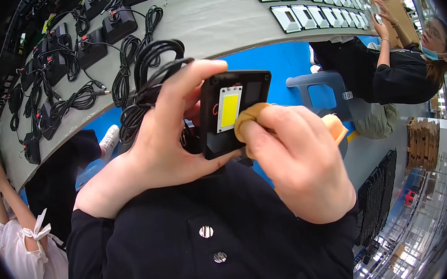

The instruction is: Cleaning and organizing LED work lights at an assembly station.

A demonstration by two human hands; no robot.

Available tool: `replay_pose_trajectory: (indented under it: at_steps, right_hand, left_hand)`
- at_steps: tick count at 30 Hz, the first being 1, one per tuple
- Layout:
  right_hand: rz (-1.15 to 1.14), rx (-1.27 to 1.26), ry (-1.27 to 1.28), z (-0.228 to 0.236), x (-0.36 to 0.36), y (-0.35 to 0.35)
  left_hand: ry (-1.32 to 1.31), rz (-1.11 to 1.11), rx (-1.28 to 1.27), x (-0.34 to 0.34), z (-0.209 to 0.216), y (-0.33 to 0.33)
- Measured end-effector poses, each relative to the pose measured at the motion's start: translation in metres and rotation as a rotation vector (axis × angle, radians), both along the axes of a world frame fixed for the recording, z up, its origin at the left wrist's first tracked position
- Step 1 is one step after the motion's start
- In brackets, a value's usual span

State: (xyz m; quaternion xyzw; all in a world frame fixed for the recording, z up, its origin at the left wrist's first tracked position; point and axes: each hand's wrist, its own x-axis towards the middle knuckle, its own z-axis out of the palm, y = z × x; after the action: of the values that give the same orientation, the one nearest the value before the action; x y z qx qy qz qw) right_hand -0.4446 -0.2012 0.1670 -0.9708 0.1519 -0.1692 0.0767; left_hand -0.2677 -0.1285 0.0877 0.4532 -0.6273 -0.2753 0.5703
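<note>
My left hand grips a black rectangular lamp housing by its edges, thumb below and fingers above, tilted toward me. Set in its face is a white-framed LED panel with a yellow middle; a bit of red wire shows beside it. From behind the housing a coiled black cable hangs over the back of my left hand. My right hand pinches a bunched yellow-orange cloth and presses it on the housing face, right of the panel. The cloth's other end sticks out behind my fist.
The grey table curves across the far side. On its left lie several black lamp units with coiled cables; at the far right, rows of white-and-black panels. A blue-grey stool stands beyond my right hand. Co-workers are at both sides.
</note>
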Motion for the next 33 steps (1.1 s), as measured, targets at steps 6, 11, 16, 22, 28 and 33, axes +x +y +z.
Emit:
replay_pose_trajectory:
  at_steps: [6,11,16,22,28,33]
  right_hand:
    - [-0.101,0.040,-0.201,0.014,-0.015,-0.001]
    - [-0.036,-0.202,-0.164,-0.004,0.010,-0.001]
    - [0.052,0.118,-0.047,0.009,-0.006,-0.005]
    - [0.026,0.052,-0.141,0.001,0.005,-0.006]
    - [0.085,0.418,-0.144,0.026,-0.024,-0.008]
    - [0.050,0.096,-0.360,0.013,-0.036,-0.028]
  left_hand:
    - [0.062,-0.050,0.028,0.001,0.006,-0.003]
    - [0.030,-0.021,-0.031,-0.003,0.007,-0.002]
    - [-0.037,0.026,-0.045,0.000,0.004,-0.002]
    - [-0.024,0.024,-0.027,-0.002,0.008,-0.004]
    - [0.135,-0.121,0.020,0.004,0.010,-0.002]
    - [0.149,-0.144,0.012,0.007,0.010,-0.001]
